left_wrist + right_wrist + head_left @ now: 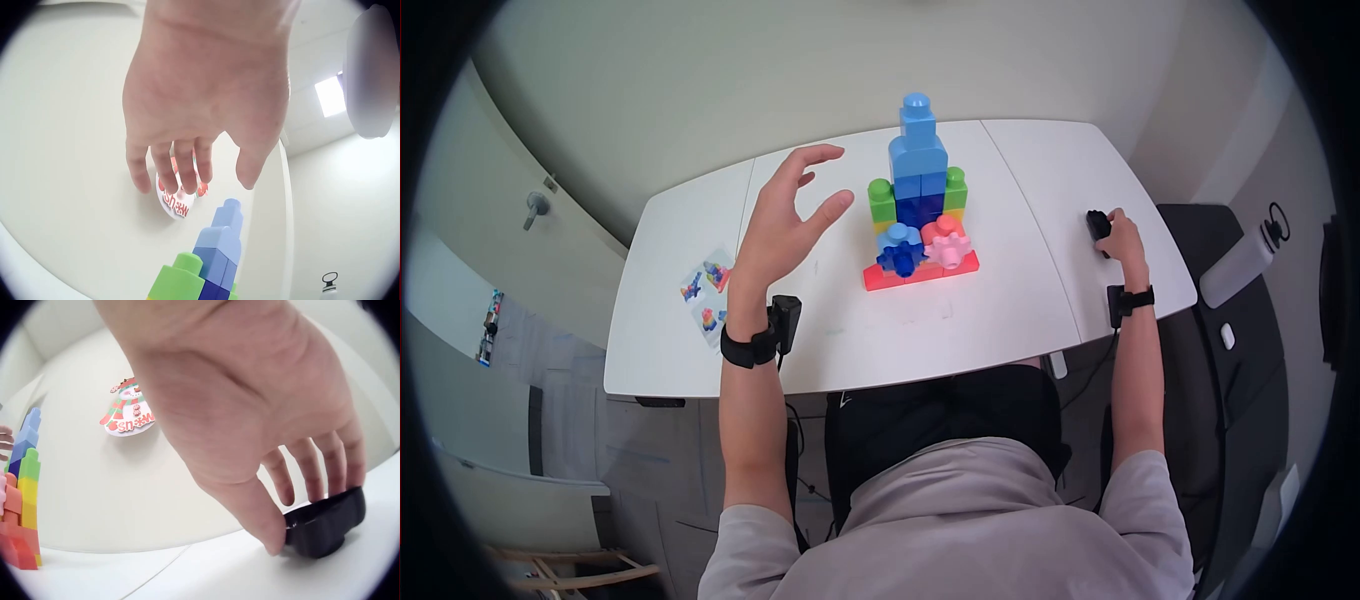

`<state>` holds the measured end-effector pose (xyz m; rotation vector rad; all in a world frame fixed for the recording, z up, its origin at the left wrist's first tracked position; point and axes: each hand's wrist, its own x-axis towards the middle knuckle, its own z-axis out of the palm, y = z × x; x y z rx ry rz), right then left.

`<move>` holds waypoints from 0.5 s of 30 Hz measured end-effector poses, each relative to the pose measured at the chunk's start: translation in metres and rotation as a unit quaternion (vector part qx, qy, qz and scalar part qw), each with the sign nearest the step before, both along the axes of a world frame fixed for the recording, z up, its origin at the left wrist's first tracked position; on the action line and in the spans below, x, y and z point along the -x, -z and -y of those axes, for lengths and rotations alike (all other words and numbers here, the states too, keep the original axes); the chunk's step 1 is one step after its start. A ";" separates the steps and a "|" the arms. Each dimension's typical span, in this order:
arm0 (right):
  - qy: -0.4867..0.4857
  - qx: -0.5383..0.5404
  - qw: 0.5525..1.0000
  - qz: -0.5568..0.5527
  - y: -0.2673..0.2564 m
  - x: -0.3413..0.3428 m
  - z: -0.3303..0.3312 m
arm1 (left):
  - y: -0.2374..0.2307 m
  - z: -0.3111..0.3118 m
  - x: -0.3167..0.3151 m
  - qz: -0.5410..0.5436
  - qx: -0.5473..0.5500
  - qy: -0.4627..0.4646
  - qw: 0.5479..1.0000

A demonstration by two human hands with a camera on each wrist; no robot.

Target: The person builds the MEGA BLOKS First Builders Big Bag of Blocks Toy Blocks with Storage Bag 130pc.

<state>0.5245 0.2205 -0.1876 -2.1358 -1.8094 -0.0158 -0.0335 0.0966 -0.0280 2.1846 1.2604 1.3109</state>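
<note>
My left hand (783,225) is raised beside a toy block tower (920,190), with its fingers apart and nothing between them. In the left wrist view the left palm (206,94) shows above the tower's blue top block (228,215). The tower has a red base, green side blocks, and a dark blue gear (902,258) and a pink gear (948,250) in front. Over at the table's right side, my right hand (1124,240) holds a small black plastic object (322,528) between thumb and fingers, low over the white tabletop. Its exact kind cannot be told.
A sheet with pictures of block builds (707,290) lies at the left of the white table (1000,330). A dark side table (1250,390) at the right bears a white bottle (1238,270) and a small white item (1227,336). A snowman decoration (131,409) hangs on the wall.
</note>
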 end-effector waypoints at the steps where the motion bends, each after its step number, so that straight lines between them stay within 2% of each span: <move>1: -0.003 -0.010 1.000 -0.027 -0.005 0.000 0.000 | -0.002 0.003 -0.001 -0.014 -0.008 -0.002 1.000; 3: -0.022 -0.048 0.996 -0.074 -0.027 0.002 0.006 | -0.005 0.007 -0.002 -0.015 -0.018 0.000 1.000; 6: -0.126 -0.150 0.977 -0.086 -0.075 0.013 0.029 | -0.013 0.016 -0.005 -0.032 -0.019 0.012 0.999; 10: -0.176 -0.201 0.956 -0.119 -0.155 0.066 0.088 | -0.019 0.025 -0.007 -0.062 -0.019 0.044 0.997; 11: -0.205 -0.218 0.946 -0.122 -0.167 0.076 0.101 | -0.020 0.027 -0.008 -0.062 -0.009 0.046 0.997; 12: -0.217 -0.224 0.931 -0.191 -0.178 0.096 0.120 | -0.021 0.030 -0.009 -0.071 -0.024 0.045 0.996; 14: -0.285 -0.247 0.905 -0.197 -0.191 0.112 0.142 | -0.024 0.034 -0.011 -0.079 -0.050 0.053 0.994; 15: -0.284 -0.231 0.909 -0.200 -0.195 0.116 0.151 | -0.023 0.035 -0.012 -0.075 -0.033 0.052 0.995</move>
